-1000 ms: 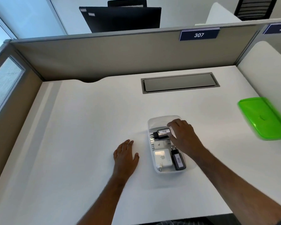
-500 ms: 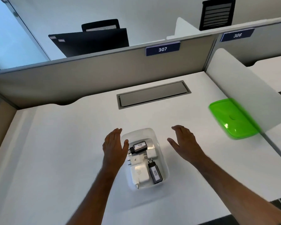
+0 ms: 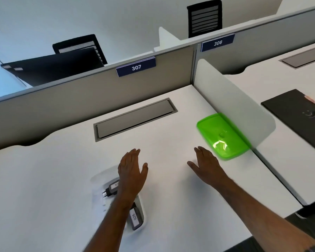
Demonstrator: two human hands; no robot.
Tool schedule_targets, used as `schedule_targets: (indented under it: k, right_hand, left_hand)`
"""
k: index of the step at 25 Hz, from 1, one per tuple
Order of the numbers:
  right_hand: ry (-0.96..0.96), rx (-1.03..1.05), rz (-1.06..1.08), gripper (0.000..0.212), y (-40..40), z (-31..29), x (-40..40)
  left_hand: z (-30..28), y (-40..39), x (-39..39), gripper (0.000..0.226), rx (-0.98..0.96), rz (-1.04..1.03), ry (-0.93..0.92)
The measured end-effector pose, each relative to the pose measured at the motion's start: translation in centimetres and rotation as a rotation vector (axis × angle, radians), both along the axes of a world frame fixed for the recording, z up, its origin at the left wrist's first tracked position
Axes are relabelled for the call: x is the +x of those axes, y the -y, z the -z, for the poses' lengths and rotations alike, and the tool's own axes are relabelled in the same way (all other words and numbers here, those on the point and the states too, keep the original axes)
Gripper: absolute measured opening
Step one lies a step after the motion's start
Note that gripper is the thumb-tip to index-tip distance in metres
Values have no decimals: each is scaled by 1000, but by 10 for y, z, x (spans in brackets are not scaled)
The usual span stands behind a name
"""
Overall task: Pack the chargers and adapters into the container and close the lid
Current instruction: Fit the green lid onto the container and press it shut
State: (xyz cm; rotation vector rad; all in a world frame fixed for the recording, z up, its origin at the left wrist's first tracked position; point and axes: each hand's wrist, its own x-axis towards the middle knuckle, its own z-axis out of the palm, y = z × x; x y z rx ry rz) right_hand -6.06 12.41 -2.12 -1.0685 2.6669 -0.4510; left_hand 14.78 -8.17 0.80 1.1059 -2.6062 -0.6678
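Note:
A clear plastic container (image 3: 100, 176) sits on the white desk near the front. It holds a black charger with a white label (image 3: 111, 188) and a dark adapter labelled 026 (image 3: 135, 218); my left forearm hides the rest. My left hand (image 3: 132, 170) hovers open above the container's far end. Further right, my right hand (image 3: 205, 163) is open and empty, fingers pointing at the green lid (image 3: 223, 136). The lid lies flat on the desk against the white side divider, a short way beyond my right fingertips.
A grey cable hatch (image 3: 135, 120) is set into the desk behind the hands. A white divider (image 3: 231, 99) bounds the desk on the right, with a grey partition (image 3: 80, 104) at the back. A black flat item (image 3: 298, 115) lies on the neighbouring desk.
My view has swung right. My right hand left the container and moved toward the green lid. My left hand rose from the desk and now hovers over the container.

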Motion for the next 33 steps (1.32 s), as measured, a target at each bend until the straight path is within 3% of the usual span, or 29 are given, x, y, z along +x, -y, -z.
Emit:
schedule_targets:
  k: [12, 18, 24, 33]
  right_hand:
    - [66, 48, 171, 72, -84, 12, -117]
    - [74, 56, 240, 74, -96, 14, -165]
    - [88, 43, 258, 76, -87, 22, -191]
    - [-22, 118, 287, 68, -68, 34, -198]
  left_hand:
    - [35, -84, -159, 61, 52, 253, 75]
    - [47, -112, -226, 64, 220, 318, 105]
    - [57, -124, -274, 63, 493, 160, 89]
    - [65, -130, -299, 48, 882, -161, -158]
